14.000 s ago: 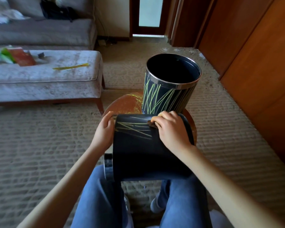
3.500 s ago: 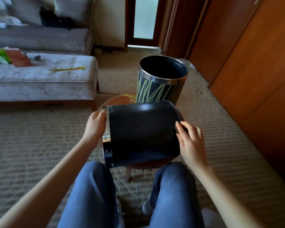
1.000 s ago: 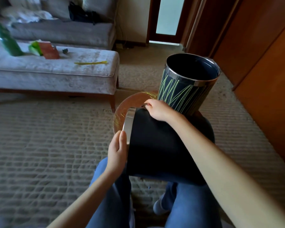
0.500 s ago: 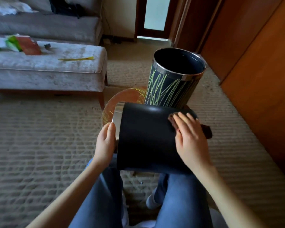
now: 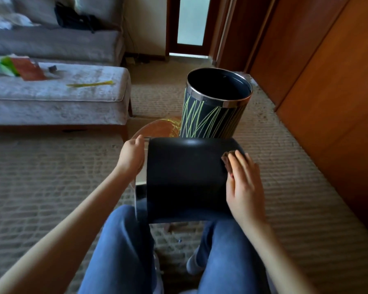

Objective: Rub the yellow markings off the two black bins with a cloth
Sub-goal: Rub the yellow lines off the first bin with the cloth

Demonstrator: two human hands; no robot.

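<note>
Your left hand curls round the rim of the black cylindrical bin lying sideways over your knees; your flat right hand presses a brown cloth on it. The yellow-streaked black bin stands upright behind.

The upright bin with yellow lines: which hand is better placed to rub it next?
Probably the right hand: it presses the cloth, near the upright bin. The left hand holds the lying bin.

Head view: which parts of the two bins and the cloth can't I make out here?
Underside of the lying bin: head view, hidden by its own body; marks there unknown.
Back and base of the upright bin: head view, turned away; base behind the lying bin.
Most of the cloth: head view, under the right grip.
</note>
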